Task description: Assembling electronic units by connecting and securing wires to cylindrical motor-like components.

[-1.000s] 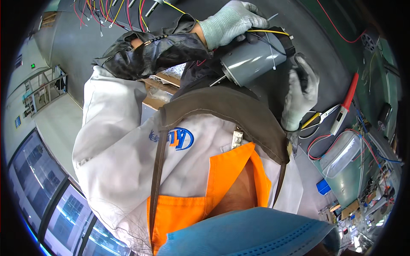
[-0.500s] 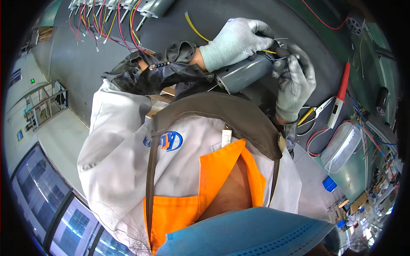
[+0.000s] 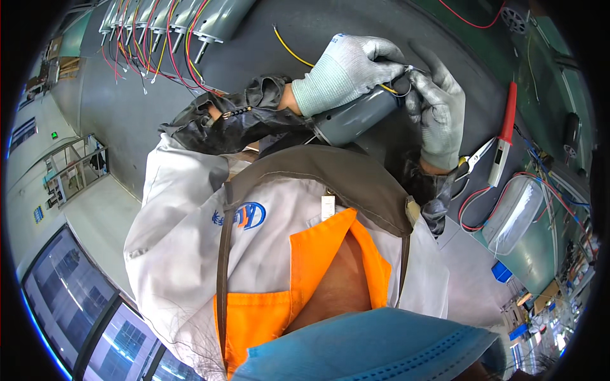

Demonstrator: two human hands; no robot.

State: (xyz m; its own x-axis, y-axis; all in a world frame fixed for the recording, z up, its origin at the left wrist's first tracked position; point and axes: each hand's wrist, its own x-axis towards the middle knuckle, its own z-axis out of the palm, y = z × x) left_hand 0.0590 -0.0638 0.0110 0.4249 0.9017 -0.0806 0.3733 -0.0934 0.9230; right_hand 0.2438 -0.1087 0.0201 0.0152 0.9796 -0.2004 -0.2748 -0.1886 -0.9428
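Observation:
A grey cylindrical motor (image 3: 359,117) lies on the dark bench in front of me, under my left hand. My left hand (image 3: 359,66), in a pale knit glove, reaches across above it and pinches a thin wire (image 3: 408,68) just past the motor's right end. My right hand (image 3: 443,111), gloved too, meets it from the right, thumb and a finger closed on the same wire; one finger is raised and blurred. A yellow wire (image 3: 387,89) loops below the fingertips. Another yellow length (image 3: 291,51) sticks out left, behind my left hand.
Several grey motors (image 3: 219,19) with red, yellow and black leads stand in a row at the far left. To the right lie yellow-handled scissors (image 3: 476,157), a red-handled tool (image 3: 508,120) and a clear oblong case (image 3: 513,213). A red wire (image 3: 473,24) curves at the far right.
My right hand's fingertips have come up and in to meet the left ones at the wire. Its raised finger now points upward. The view has shifted slightly.

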